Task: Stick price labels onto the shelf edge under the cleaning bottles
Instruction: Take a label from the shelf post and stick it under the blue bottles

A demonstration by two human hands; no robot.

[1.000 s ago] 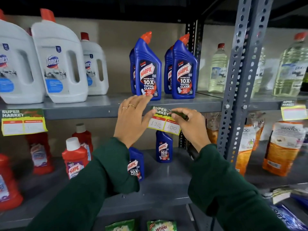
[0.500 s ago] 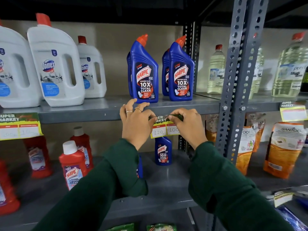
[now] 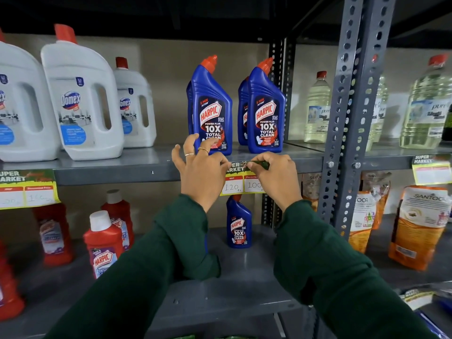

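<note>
- At the front edge of a grey metal shelf (image 3: 117,173), a yellow price label (image 3: 241,183) headed in green sits between two bare hands, directly under the blue Harpic bottles (image 3: 212,111)
- Left hand (image 3: 201,172), two rings on its fingers, pinches the label's upper left corner between thumb and forefinger; the other fingers fan upward across the foot of the nearer blue bottle
- Right hand (image 3: 276,176) is closed on the label's upper right part, fingertips pressed along the green header strip against the shelf edge
- Top of the label lies level with the shelf lip, and the white boxes marked 120 and 100 hang below it, in front of a small blue bottle (image 3: 238,223) on the shelf beneath
- Whether the label's back is already touching the metal cannot be told
- Both arms wear dark green sleeves (image 3: 171,253)
- Left along the same edge, a matching label (image 3: 27,188) hangs under the white Domex jugs (image 3: 82,99)
- Right of the perforated upright (image 3: 352,113), a third label (image 3: 431,168) hangs below clear bottles of pale liquid (image 3: 316,108)
- Red Harpic bottles (image 3: 104,243) stand on the lower shelf at left, orange pouches (image 3: 415,228) at right
</note>
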